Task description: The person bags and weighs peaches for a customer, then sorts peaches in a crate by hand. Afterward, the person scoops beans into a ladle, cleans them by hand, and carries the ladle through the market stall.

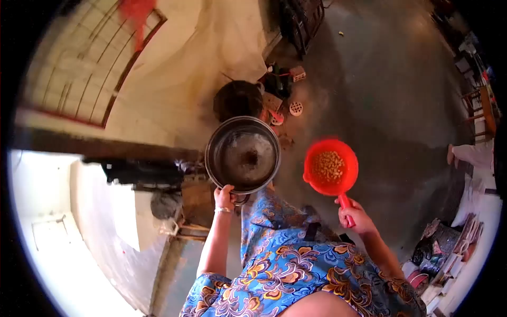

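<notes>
My left hand (225, 197) grips the near rim of a round metal pot (243, 154), which is tipped so its inside shows a dark stain at the bottom. To the right, my right hand (355, 215) is wrapped round the handle of a red plastic scoop (350, 182). Small yellowish pieces (328, 166) lie in the scoop's bowl. Pot and scoop are apart, with the grey floor showing between them.
Beyond the pot stands a dark round container (237, 100), beside perforated bricks (296, 109) and clutter. A cardboard box (196, 202) is at the left. Piled bags and other items (439, 245) lie at the lower right. Someone's leg (450, 154) shows at the right edge.
</notes>
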`<state>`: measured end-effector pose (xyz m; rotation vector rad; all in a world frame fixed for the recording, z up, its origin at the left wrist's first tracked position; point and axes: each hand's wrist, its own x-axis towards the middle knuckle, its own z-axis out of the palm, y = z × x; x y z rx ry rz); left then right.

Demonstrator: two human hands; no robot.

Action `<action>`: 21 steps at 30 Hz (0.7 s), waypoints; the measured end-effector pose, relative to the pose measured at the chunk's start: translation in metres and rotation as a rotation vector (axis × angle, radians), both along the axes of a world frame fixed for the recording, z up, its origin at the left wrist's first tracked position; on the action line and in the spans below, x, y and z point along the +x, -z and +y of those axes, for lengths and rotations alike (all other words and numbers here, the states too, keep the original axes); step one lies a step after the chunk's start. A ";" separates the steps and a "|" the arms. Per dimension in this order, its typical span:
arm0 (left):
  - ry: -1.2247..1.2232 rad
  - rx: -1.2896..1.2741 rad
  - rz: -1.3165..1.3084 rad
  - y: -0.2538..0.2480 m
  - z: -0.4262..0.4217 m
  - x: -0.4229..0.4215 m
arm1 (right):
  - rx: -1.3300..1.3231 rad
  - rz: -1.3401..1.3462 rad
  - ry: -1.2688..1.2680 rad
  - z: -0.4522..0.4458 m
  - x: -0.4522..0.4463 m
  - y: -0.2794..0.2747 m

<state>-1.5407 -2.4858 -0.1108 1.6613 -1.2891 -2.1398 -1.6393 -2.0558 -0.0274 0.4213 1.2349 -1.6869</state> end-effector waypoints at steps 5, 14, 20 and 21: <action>-0.079 -0.021 -0.102 0.042 -0.080 -0.106 | 0.094 -0.137 0.122 -0.085 -0.042 0.011; -0.018 0.009 -0.190 0.113 -0.173 -0.213 | 0.165 -0.233 0.181 -0.194 -0.110 -0.001; 0.115 -0.006 -0.186 0.126 -0.191 -0.224 | 0.169 -0.257 0.180 -0.217 -0.121 0.007; 0.155 -0.006 -0.156 0.126 -0.194 -0.225 | 0.172 -0.252 0.188 -0.221 -0.124 0.007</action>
